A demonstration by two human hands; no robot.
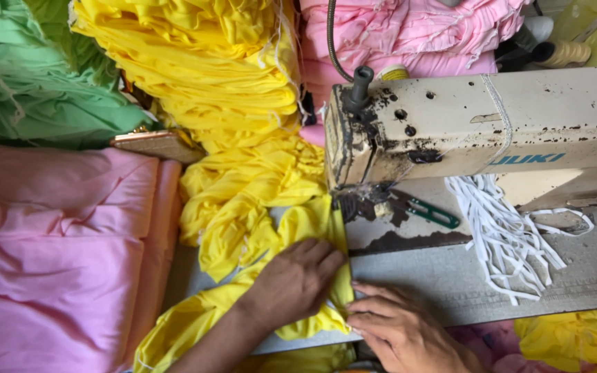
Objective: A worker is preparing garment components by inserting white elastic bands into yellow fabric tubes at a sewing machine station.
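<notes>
A piece of yellow fabric (312,228) is held flat on the counter (450,276) of a worn cream sewing machine (478,131), its edge lying just ahead of the fingers, under the machine's head. The left hand (291,283) is laid palm down on the cloth, fingers (323,254) pressed together and pointing toward the needle area. The right hand (399,331) rests just beside it, fingers (371,304) slightly spread and bent, their tips pressed on the folded edge; whether that edge is pinched cannot be told.

For this step to be done well, the fold should probably be kept even and fed straight, with light downward pressure from both hands and the fingertips kept clear of the needle. The loose yellow bulk trailing behind the left wrist is best left slack, so no drag is put on the seam.

Green-handled snips (435,214) and a bundle of white elastic strips (506,235) lie beyond the right fingers. Pink fabric (57,249) is stacked well left of the left hand.
</notes>
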